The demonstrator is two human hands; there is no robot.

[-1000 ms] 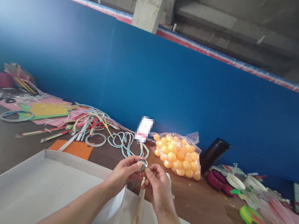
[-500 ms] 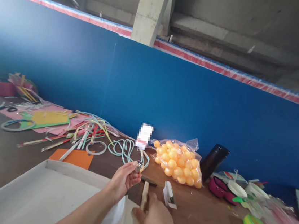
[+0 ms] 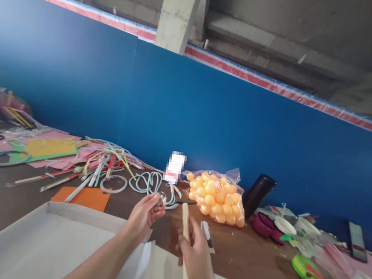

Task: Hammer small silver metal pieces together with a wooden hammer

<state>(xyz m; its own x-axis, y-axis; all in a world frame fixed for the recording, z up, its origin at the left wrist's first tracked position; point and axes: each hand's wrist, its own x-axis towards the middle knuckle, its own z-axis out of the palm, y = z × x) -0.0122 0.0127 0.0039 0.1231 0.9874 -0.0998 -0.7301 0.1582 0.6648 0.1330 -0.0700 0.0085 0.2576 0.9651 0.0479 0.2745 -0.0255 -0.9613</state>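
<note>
Between the thumb and fingers of my left hand (image 3: 145, 213) is a small, round, shiny metal piece (image 3: 161, 198); its exact kind is unclear. My right hand (image 3: 195, 251) wraps round the pale wooden handle of a hammer (image 3: 186, 223), whose narrow dark head lies crosswise at the far end. The hammer is raised over an opened sheet of white card (image 3: 163, 268). Just right of my right hand lies a small white packet (image 3: 207, 232) with something dark in it.
A white tray (image 3: 69, 234) fills the front left. Behind are orange paper (image 3: 97, 199), coiled pale-blue cord (image 3: 148, 184), a bag of orange balls (image 3: 216, 197) and a black cylinder (image 3: 260, 194). A green tape measure (image 3: 306, 268) and a phone (image 3: 357, 241) lie right.
My right hand has closed round the hammer handle and lifted it off the card. The left hand still pinches the metal piece. The view has turned slightly right.
</note>
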